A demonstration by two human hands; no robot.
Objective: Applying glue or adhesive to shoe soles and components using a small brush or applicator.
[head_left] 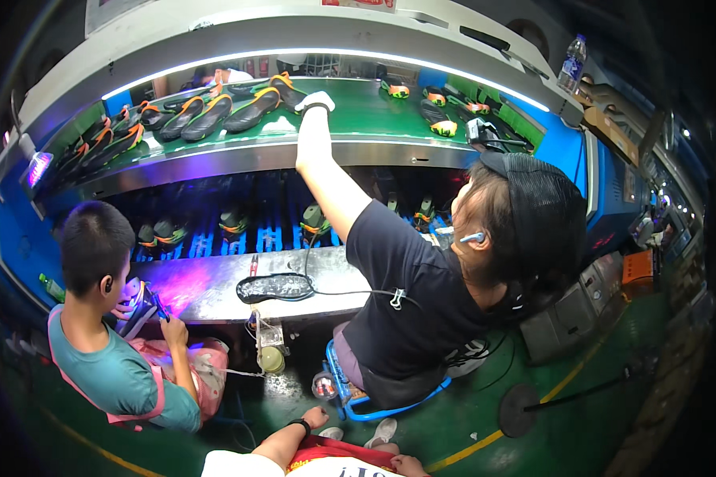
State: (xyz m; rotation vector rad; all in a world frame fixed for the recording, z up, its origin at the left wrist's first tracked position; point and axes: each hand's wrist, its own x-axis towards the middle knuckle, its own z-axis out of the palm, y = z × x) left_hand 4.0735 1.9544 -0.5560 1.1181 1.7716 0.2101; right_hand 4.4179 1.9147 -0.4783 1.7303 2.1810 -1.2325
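My left hand (316, 417), with a black band at the wrist, is held above my lap with its fingers curled in and nothing visible in them. At the lower edge my right hand (408, 466) rests by my red garment (326, 450); its fingers are too small to make out. Neither hand touches a work piece. Nearest to the left one are a blue-framed stool (398, 413) and a clear tub (324, 385). Ahead, a black shoe sole (275, 288) lies on the metal bench (203, 278).
A co-worker in black (406, 278) reaches a white-gloved hand (317, 102) to soles on the green conveyor belt (350, 99). At left, another in teal (111, 366) holds a shoe and a tool. Shoes stand on blue racks below. A round-based stand (519, 409) is at right.
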